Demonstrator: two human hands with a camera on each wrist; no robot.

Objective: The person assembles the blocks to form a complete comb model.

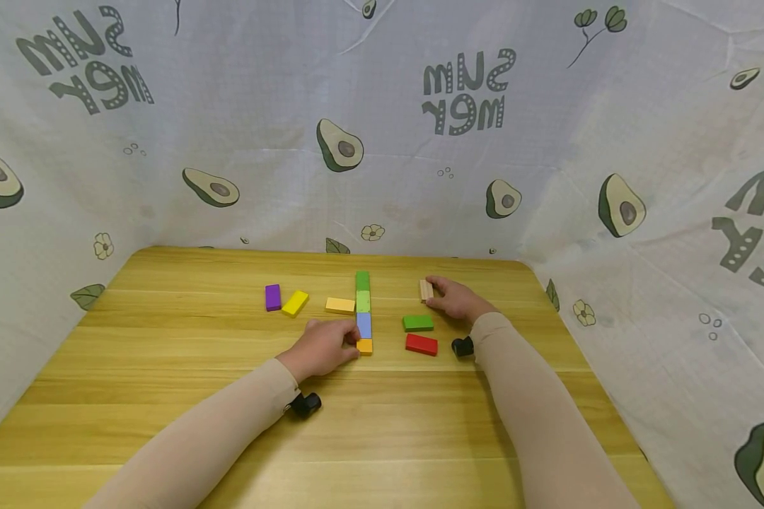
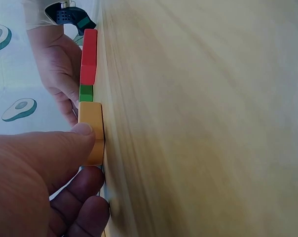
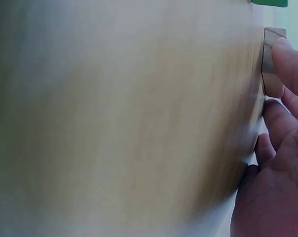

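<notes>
A row of blocks runs away from me down the middle of the table: an orange block nearest, then a blue block, a light green block and a green block. My left hand pinches the orange block, thumb against its near side in the left wrist view; the index fingertip is partly hidden. Right of the row, my right hand grips a plain wooden block between thumb and fingers. In the right wrist view, the thumb lies on that wooden block.
Left of the row lie a pale orange block, a yellow block and a purple block. A loose green block and a red block lie nearer my right forearm. A printed cloth hangs behind the table.
</notes>
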